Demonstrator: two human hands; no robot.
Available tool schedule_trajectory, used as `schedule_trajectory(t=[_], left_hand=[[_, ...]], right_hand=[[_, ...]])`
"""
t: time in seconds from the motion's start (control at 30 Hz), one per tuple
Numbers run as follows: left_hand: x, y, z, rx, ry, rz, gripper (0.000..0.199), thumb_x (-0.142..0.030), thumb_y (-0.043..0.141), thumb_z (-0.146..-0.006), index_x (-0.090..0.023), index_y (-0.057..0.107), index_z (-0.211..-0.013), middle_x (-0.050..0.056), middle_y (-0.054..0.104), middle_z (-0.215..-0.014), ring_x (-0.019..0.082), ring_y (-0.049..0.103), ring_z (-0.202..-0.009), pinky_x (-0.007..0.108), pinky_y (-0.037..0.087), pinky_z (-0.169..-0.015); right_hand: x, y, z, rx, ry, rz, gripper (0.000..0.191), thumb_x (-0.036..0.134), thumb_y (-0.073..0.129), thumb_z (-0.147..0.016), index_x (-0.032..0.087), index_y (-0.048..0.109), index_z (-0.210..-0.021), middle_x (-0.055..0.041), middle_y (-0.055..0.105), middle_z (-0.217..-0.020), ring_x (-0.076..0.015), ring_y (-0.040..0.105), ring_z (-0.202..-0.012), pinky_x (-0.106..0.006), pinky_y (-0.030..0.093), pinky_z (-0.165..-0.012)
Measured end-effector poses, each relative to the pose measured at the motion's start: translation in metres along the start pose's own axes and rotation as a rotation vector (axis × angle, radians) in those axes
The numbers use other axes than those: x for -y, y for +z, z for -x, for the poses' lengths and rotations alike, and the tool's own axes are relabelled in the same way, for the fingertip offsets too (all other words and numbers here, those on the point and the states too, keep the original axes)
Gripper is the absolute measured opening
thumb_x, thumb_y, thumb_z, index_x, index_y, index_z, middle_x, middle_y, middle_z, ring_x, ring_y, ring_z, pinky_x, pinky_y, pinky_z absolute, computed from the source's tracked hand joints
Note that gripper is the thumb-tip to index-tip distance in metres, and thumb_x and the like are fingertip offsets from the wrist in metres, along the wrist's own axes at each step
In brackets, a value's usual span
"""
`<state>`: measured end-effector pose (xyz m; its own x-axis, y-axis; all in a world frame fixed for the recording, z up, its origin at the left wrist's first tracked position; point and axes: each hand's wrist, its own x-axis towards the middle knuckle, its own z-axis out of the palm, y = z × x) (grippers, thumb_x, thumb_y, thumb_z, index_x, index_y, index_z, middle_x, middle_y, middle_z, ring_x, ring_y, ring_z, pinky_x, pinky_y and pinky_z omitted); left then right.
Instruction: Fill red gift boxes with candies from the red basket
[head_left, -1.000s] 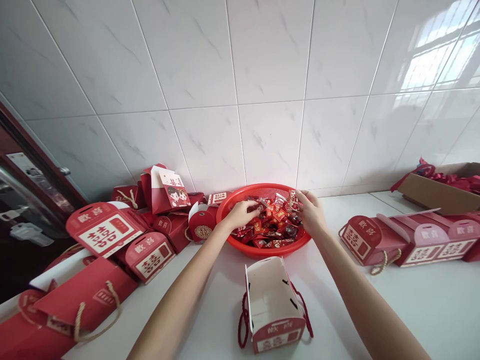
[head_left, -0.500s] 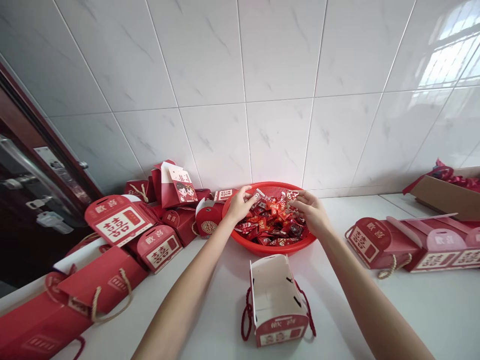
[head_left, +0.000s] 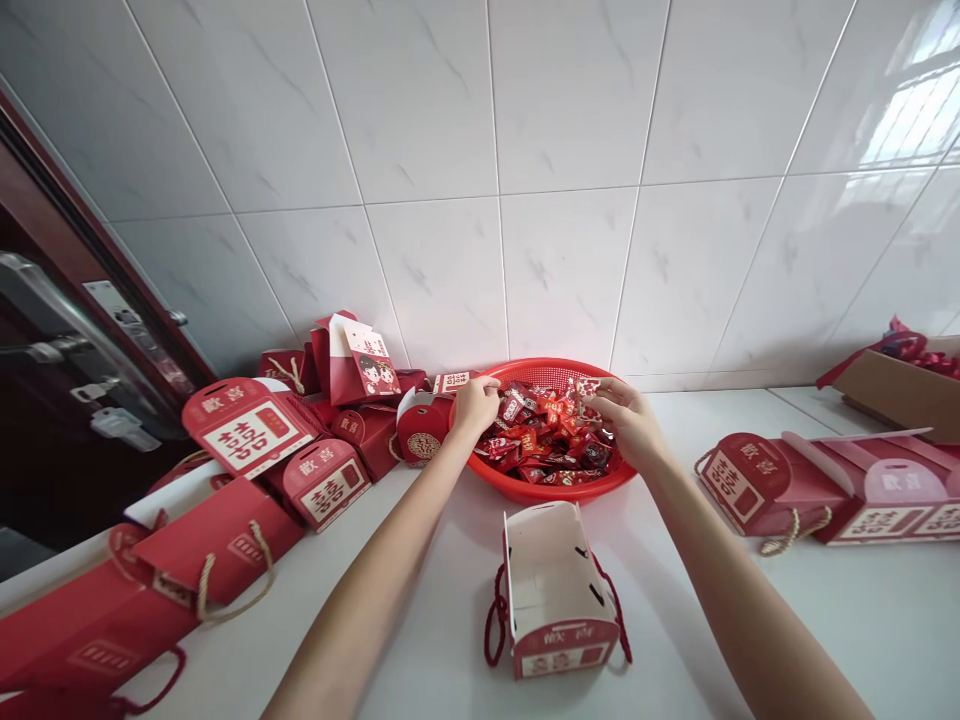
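Note:
A red plastic basket [head_left: 517, 490] holds many red-wrapped candies [head_left: 555, 430]. At its left rim is my left hand [head_left: 477, 405], fingers curled together over the edge; what they hold, if anything, is hidden. My right hand [head_left: 622, 415] is over the basket's right side, its fingers pinched on a patterned candy packet [head_left: 587, 390]. In front of the basket stands an open box [head_left: 555, 570], red outside and white inside, with dark red cord handles at its sides. No candy shows inside it.
Red gift boxes [head_left: 251, 430] with rope handles are piled at the left, near a dark door [head_left: 45, 400]. More red boxes [head_left: 757, 480] stand at the right, with a brown carton [head_left: 892, 390] behind them. A tiled wall [head_left: 562, 270] rises behind the basket.
My left hand has drawn back slightly from the candies toward the left rim, its fingers closer together. My right hand stays over the right side. The view has shifted slightly.

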<state>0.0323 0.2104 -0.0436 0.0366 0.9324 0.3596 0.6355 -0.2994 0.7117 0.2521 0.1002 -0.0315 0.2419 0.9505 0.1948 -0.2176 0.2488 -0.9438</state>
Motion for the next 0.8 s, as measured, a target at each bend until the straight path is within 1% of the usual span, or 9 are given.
schedule_trajectory(t=[0.2,0.3,0.4,0.47,0.53,0.63,0.7,0.73,0.8], left_hand=[[0.0065,0.0041,-0.0044,0.061,0.031,-0.011,0.034,-0.009,0.054,-0.081,-0.025,0.079,-0.096,0.004,0.081,-0.107,0.024,0.074,-0.105,0.036,0.057,-0.095],[0.0063,0.0074,-0.0054,0.107,0.053,-0.022,0.042,-0.007,0.058,-0.079,-0.025,0.075,-0.113,0.005,0.080,-0.115,0.022,0.072,-0.112,0.034,0.056,-0.098],[0.0054,0.0090,-0.0055,0.135,0.047,-0.061,0.046,-0.011,0.066,-0.078,-0.022,0.071,-0.123,0.009,0.077,-0.122,0.025,0.070,-0.117,0.035,0.054,-0.099],[0.0046,0.0088,-0.0054,0.150,0.047,-0.090,0.042,-0.015,0.071,-0.077,-0.020,0.072,-0.119,0.011,0.076,-0.124,0.028,0.068,-0.119,0.037,0.053,-0.100],[0.0039,0.0083,-0.0053,0.166,0.058,-0.110,0.035,-0.016,0.075,-0.075,-0.022,0.075,-0.110,0.009,0.077,-0.121,0.028,0.067,-0.120,0.036,0.052,-0.101],[0.0030,0.0078,-0.0047,0.199,0.076,-0.123,0.016,-0.015,0.076,-0.073,-0.024,0.076,-0.086,0.004,0.081,-0.098,0.027,0.071,-0.108,0.034,0.053,-0.094],[0.0023,0.0076,-0.0038,0.210,0.085,-0.115,0.011,-0.014,0.076,-0.073,-0.024,0.072,-0.073,0.003,0.079,-0.082,0.027,0.074,-0.095,0.033,0.054,-0.087],[0.0017,0.0076,-0.0032,0.205,0.092,-0.105,0.011,-0.014,0.076,-0.073,-0.024,0.071,-0.071,0.002,0.078,-0.079,0.027,0.074,-0.091,0.033,0.055,-0.086],[-0.0002,0.0073,-0.0019,0.173,0.119,-0.067,0.010,-0.015,0.075,-0.075,-0.024,0.072,-0.075,0.002,0.078,-0.082,0.026,0.074,-0.092,0.034,0.055,-0.087]], right_hand=[[0.0027,0.0003,0.0015,-0.015,0.010,0.003,0.034,0.035,0.085,-0.051,0.023,0.063,-0.075,0.0018,0.065,-0.070,-0.0170,0.060,-0.065,-0.027,0.048,-0.052],[0.0020,-0.0005,0.0011,-0.013,0.013,0.002,0.036,0.034,0.085,-0.051,0.023,0.063,-0.078,0.0025,0.065,-0.070,-0.0169,0.060,-0.065,-0.027,0.048,-0.053],[0.0006,-0.0011,0.0001,-0.008,0.011,0.000,0.036,0.034,0.085,-0.052,0.023,0.063,-0.079,0.0029,0.064,-0.070,-0.0165,0.060,-0.064,-0.027,0.048,-0.053],[-0.0003,-0.0014,-0.0006,-0.003,0.009,-0.003,0.036,0.034,0.084,-0.052,0.023,0.063,-0.079,0.0034,0.064,-0.069,-0.0159,0.059,-0.062,-0.027,0.048,-0.053],[-0.0008,-0.0018,-0.0012,0.005,0.006,-0.008,0.035,0.033,0.083,-0.053,0.023,0.063,-0.080,0.0041,0.063,-0.068,-0.0154,0.059,-0.061,-0.027,0.048,-0.053],[-0.0013,-0.0025,-0.0013,0.027,-0.001,-0.013,0.034,0.030,0.082,-0.053,0.023,0.063,-0.080,0.0047,0.062,-0.066,-0.0157,0.060,-0.060,-0.028,0.048,-0.053],[-0.0015,-0.0032,-0.0009,0.044,-0.003,-0.014,0.033,0.029,0.082,-0.054,0.023,0.064,-0.081,0.0045,0.063,-0.067,-0.0162,0.061,-0.061,-0.028,0.048,-0.054],[-0.0017,-0.0035,-0.0008,0.050,-0.003,-0.014,0.033,0.029,0.083,-0.054,0.023,0.064,-0.081,0.0044,0.064,-0.068,-0.0163,0.062,-0.061,-0.028,0.048,-0.054],[-0.0021,-0.0039,-0.0006,0.055,-0.003,-0.013,0.033,0.029,0.083,-0.055,0.023,0.064,-0.082,0.0043,0.064,-0.068,-0.0161,0.061,-0.061,-0.028,0.048,-0.055]])
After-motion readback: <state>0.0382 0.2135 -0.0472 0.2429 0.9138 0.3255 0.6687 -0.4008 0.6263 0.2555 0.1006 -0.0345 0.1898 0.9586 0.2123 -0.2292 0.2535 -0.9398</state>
